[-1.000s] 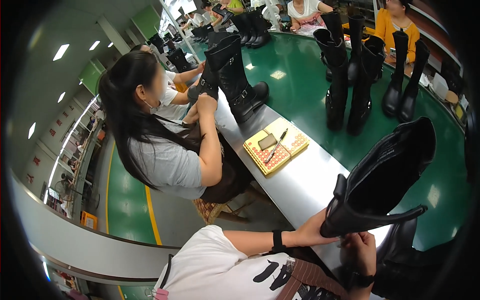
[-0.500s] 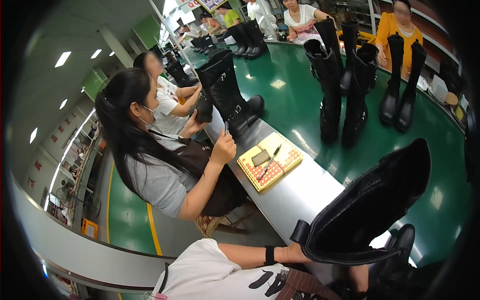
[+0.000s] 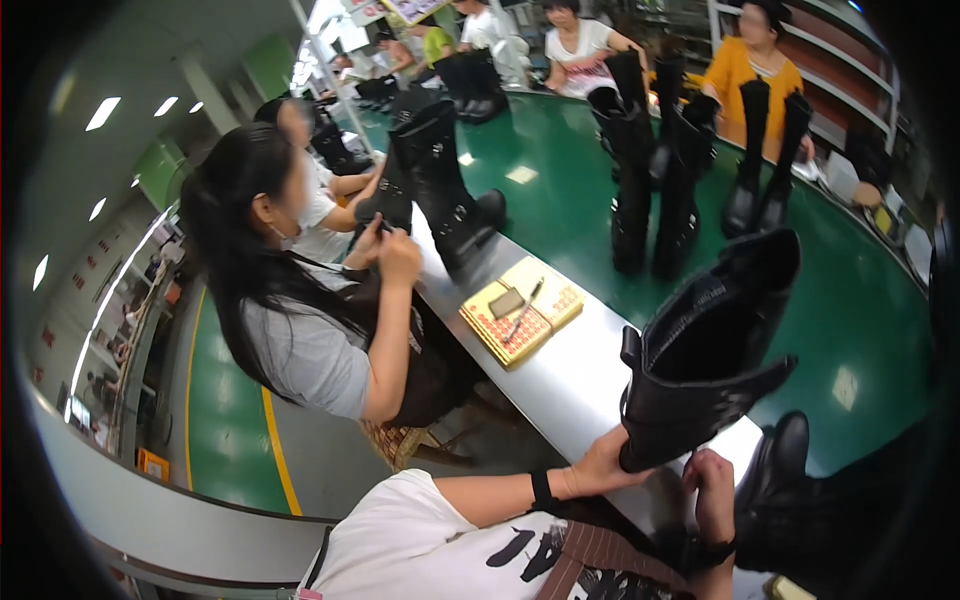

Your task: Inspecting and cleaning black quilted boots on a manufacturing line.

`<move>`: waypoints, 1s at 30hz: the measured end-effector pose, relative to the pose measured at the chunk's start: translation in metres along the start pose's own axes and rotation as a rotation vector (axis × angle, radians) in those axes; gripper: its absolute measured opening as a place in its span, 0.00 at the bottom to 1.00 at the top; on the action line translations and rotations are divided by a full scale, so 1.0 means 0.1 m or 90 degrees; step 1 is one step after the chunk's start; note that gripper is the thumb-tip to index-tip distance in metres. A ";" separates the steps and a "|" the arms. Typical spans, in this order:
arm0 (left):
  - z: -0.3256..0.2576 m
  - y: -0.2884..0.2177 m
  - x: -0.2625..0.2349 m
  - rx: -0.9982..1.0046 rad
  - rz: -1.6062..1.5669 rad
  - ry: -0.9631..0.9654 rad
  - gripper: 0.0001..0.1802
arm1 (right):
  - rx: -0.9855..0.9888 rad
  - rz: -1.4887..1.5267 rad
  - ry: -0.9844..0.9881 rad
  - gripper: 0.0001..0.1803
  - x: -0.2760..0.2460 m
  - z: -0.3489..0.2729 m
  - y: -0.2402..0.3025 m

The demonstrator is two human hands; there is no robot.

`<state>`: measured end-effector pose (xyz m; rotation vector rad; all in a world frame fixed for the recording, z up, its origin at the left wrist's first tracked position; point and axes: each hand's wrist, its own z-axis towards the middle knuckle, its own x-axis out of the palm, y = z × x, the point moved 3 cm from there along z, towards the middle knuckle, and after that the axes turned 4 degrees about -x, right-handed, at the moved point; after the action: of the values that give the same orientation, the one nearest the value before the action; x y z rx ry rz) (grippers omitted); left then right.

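Boot tipped up higher at the bench (image 3: 560,380).
Left hand (image 3: 600,465) and right hand (image 3: 712,482) now grip the black boot (image 3: 705,360) by its bottom.

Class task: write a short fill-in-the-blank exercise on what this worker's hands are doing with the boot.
1. Both hands, left hand and right hand, hold a tall ____ boot.
2. The belt carrying the upright boots is ____ in colour.
3. On the steel ledge, a pen lies on a ____ notebook.

Missing words: black; green; yellow
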<state>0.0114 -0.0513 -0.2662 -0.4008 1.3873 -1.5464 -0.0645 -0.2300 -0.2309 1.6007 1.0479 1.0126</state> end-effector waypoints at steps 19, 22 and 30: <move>0.50 -1.73 -0.86 0.694 0.095 -0.416 0.47 | -0.182 0.018 0.099 0.19 0.13 0.00 0.65; 0.51 -2.53 -0.84 0.485 0.569 -0.321 0.42 | -0.208 0.009 0.079 0.19 0.17 0.00 0.63; 1.21 -2.67 -0.75 0.225 0.708 -0.094 0.30 | -0.277 -0.040 0.030 0.18 0.17 -0.06 0.53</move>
<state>0.0234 -0.0945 0.0331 0.4270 0.9010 -0.7615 -0.0557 -0.2225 -0.1765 1.1871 0.8322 1.1487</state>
